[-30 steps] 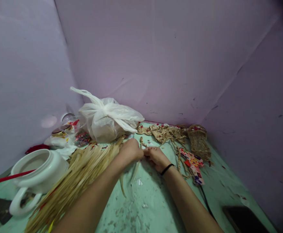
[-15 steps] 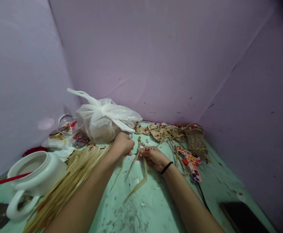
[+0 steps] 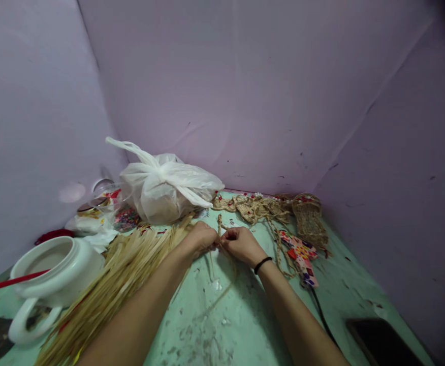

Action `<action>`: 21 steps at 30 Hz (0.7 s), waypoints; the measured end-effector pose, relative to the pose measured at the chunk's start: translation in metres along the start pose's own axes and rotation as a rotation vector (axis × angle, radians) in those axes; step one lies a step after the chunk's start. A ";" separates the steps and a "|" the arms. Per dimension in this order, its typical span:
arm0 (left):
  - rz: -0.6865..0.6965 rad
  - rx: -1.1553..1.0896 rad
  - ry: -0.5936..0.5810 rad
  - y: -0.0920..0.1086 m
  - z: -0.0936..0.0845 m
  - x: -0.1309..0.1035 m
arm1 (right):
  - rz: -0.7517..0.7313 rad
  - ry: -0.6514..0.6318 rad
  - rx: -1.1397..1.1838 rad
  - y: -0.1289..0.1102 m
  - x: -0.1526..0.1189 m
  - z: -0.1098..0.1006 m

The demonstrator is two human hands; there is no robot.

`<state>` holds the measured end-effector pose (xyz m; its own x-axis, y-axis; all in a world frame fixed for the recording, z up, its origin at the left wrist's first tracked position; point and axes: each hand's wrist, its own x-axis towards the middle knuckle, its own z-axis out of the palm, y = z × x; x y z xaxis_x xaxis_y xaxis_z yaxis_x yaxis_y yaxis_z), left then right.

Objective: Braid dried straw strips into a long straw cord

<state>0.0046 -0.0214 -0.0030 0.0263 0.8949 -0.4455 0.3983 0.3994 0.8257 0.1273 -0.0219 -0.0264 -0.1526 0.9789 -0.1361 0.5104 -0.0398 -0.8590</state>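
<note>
A dark, flat slab (image 3: 386,339) lies nearest, right of the thin, knobbly braid (image 3: 220,223). Left of the braid spread dry, straw-like strips (image 3: 119,277), and beyond these a glossy, round-bellied white pot (image 3: 85,262). At the braid's near end, the left hand (image 3: 204,238) and right hand (image 3: 243,245) pinch its loose strands, fingertips closed together. Right of it sits a floral-patterned piece (image 3: 302,254); behind, coarse woven fibre pieces (image 3: 262,208) and a crinkled, translucent bag (image 3: 165,188).
</note>
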 end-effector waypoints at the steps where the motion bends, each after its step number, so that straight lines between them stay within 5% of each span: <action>1: 0.001 -0.004 0.000 0.000 0.001 0.000 | 0.021 -0.010 0.015 -0.002 -0.001 0.000; 7: 0.060 0.041 -0.026 0.000 -0.001 -0.005 | 0.240 -0.123 0.372 -0.013 -0.012 -0.002; 14: 0.197 0.331 -0.176 0.004 -0.018 -0.008 | 0.218 -0.117 0.476 -0.009 -0.010 -0.001; 17: 0.164 0.433 -0.074 0.006 -0.041 -0.004 | 0.250 -0.092 0.512 -0.007 -0.009 0.001; 21: 0.211 0.510 0.261 0.002 -0.077 0.008 | 0.271 -0.083 0.523 -0.009 -0.010 0.001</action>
<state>-0.0654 0.0021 0.0221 -0.0479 0.9893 -0.1375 0.7995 0.1205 0.5885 0.1237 -0.0312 -0.0181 -0.1520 0.9019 -0.4043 0.0592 -0.4000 -0.9146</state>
